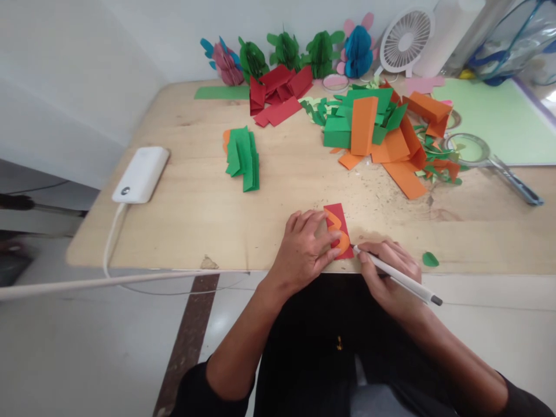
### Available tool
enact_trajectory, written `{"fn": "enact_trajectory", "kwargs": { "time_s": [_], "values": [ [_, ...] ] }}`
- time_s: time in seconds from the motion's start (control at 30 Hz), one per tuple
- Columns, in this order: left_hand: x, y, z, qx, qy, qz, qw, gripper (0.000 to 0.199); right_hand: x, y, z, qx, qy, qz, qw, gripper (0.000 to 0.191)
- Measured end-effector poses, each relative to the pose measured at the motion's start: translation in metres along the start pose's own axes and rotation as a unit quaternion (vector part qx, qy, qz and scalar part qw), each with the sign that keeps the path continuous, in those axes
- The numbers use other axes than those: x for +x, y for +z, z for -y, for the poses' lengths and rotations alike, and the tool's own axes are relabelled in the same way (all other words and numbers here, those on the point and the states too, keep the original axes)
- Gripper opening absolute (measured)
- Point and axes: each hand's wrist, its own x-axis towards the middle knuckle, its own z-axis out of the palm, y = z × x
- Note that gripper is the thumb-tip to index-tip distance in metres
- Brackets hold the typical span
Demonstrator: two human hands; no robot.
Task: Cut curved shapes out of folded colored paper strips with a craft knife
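Observation:
Close to the table's front edge, my left hand (304, 246) presses an orange paper cutout (342, 242) with rounded lobes flat onto a folded-looking red paper piece (348, 252). Its fingers are bent, with the fingertips on the cutout, and the left part of both papers is hidden under them. My right hand (388, 263) is closed around a white pen (406, 281). The pen slants down to the left, its tip at the right edge of the orange cutout, over the red paper.
Folded green paper (244, 159) lies left, near a white power bank (141, 174) with a cable. Red strips (282, 92), green strips (339, 130), orange strips (406, 176) and scissors or cutter-like tool (516, 180) lie farther back. Paper figures (284, 51) and a fan (406, 41) stand behind.

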Motion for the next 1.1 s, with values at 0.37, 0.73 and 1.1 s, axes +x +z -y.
{"fn": "enact_trajectory", "kwargs": {
  "time_s": [0.37, 0.73, 1.1],
  "values": [
    [0.0, 0.003, -0.001, 0.009, 0.002, -0.019, 1.0, 0.024, -0.001, 0.0, 0.001, -0.001, -0.003, 0.0, 1.0, 0.006],
    [0.0, 0.004, -0.001, 0.007, 0.004, -0.023, 1.0, 0.024, -0.003, 0.0, 0.005, 0.005, -0.004, 0.006, 1.0, 0.007],
    [0.0, 0.005, -0.001, 0.013, -0.004, -0.021, 1.0, 0.023, -0.003, 0.0, 0.016, 0.024, -0.014, 0.023, 0.999, 0.009]
  ]
}}
